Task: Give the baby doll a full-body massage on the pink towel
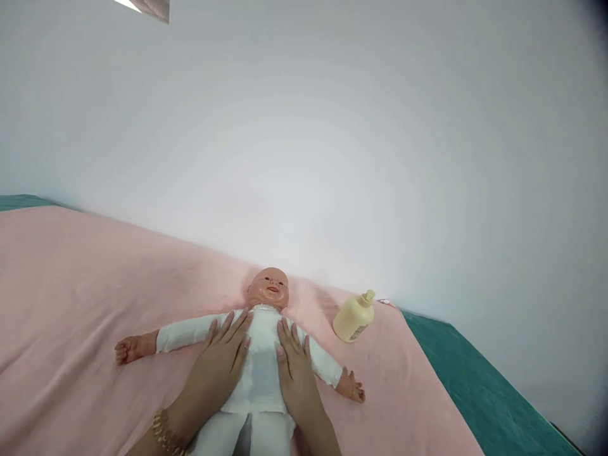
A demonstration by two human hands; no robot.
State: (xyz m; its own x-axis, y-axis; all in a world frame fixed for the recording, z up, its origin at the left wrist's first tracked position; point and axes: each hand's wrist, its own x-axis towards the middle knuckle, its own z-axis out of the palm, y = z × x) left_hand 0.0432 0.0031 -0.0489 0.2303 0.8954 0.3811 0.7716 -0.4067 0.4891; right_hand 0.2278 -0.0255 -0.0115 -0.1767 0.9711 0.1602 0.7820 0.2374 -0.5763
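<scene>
A baby doll (259,354) in a white suit lies face up on a pink blanket (71,304), arms stretched out to either side, head toward the white wall (332,126). Both of the person's hands rest flat on its chest. The left hand (221,358) lies on the doll's chest beside one shoulder, fingers (237,329) spread and extended, gripping nothing; a beaded bracelet (164,434) circles that wrist. The right hand (297,370) lies alongside (just beside the other, a strip of white cloth between them), fingers straight and close together. A cream pump bottle (354,316) leans on the blanket near the doll's arm. Teal bedding (479,392) shows beyond the blanket's edge.
</scene>
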